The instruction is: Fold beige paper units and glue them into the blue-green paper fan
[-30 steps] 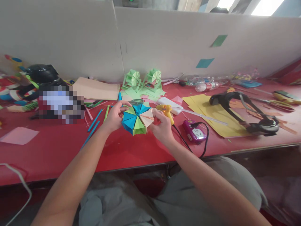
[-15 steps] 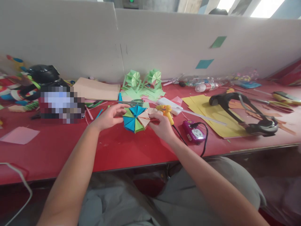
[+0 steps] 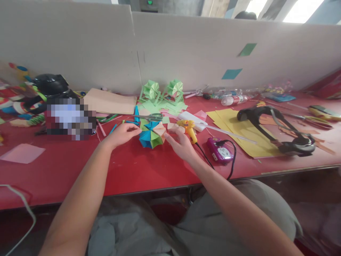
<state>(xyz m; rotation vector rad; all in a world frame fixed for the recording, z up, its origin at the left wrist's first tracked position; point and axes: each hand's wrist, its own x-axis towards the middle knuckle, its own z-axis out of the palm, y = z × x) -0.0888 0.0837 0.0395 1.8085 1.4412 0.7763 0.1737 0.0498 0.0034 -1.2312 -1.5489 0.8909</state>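
A folded-paper ornament (image 3: 151,137) with blue, green and cream segments lies between my hands over the red table, its pleats fanning from a centre point. My left hand (image 3: 124,134) is at its left edge, thumb and fingertips drawn together on the paper. On the opposite side, my right hand (image 3: 181,142) is open, fingers spread, with the thumb beside the cream segment. Just beyond the right fingers rests a yellow glue gun (image 3: 189,128). Scissors (image 3: 151,117) and a blue paper cone (image 3: 136,114) lie behind the ornament.
Two green folded-paper lanterns (image 3: 150,91) stand against the grey partition (image 3: 199,46). At right are a purple socket box (image 3: 220,151) with a black cable, yellow paper sheets (image 3: 231,133) and a black headgear frame (image 3: 266,121). Brown cardboard (image 3: 109,102) lies at left.
My right hand has opened and let go of the cream segment. The left fingers have come down from the ornament's top to its left edge. The ornament has shifted slightly left.
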